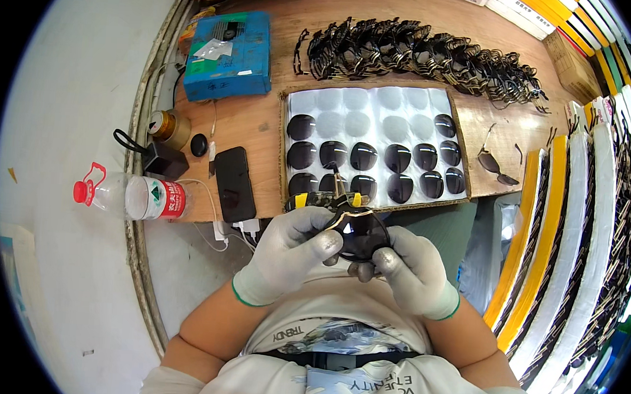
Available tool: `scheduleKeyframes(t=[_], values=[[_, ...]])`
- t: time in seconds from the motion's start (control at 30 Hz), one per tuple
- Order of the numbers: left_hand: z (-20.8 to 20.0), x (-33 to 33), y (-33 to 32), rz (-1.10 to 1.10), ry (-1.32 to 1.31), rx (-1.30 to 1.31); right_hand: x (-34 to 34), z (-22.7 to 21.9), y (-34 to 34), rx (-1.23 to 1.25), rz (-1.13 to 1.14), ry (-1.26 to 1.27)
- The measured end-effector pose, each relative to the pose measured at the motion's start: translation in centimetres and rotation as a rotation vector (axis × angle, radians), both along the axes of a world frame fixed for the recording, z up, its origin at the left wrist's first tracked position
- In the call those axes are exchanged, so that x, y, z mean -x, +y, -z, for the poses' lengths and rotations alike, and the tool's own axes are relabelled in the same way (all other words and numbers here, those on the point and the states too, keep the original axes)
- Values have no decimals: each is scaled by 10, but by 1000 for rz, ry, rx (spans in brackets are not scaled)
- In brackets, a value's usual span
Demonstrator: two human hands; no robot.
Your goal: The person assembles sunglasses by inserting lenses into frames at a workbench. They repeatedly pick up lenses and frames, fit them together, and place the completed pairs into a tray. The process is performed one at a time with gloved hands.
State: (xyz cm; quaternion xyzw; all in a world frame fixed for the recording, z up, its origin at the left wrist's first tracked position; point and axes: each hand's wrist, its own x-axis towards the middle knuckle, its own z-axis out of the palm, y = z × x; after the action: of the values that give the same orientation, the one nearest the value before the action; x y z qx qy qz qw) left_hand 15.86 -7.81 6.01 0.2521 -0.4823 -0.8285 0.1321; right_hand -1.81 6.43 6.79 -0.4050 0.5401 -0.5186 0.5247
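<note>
A wooden bench fills the view, a plastic bottle at nine o'clock. At six o'clock the gloved left hand and right hand pinch a dark sunglass lens in its frame between them. The lens tray lies just beyond, at twelve o'clock of it.
</note>
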Motion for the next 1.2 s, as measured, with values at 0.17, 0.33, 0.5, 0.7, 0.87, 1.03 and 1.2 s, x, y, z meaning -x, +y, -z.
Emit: scheduleKeyframes(t=[0.17, 0.33, 0.5, 0.7, 0.87, 1.03, 1.2], values=[[-20, 5, 6, 16, 42, 181, 3, -8, 1, 100, -9, 146], [-17, 1, 4, 86, 94, 550, 12, -15, -1, -105, 11, -269], [-31, 5, 4, -46, 5, 431, 14, -16, -11, -14, -149, -22], [-35, 12, -7, 2, 33, 570, 19, -23, -13, -33, -52, 147], [-31, 24, 15, -95, 33, 251, 6, -19, -11, -35, 149, 96], [-41, 22, 5, 69, -216, 792, 3, -18, -8, 39, 147, 400], [-35, 28, -10, 174, 38, 872, 25, -8, -12, 187, 5, 186]])
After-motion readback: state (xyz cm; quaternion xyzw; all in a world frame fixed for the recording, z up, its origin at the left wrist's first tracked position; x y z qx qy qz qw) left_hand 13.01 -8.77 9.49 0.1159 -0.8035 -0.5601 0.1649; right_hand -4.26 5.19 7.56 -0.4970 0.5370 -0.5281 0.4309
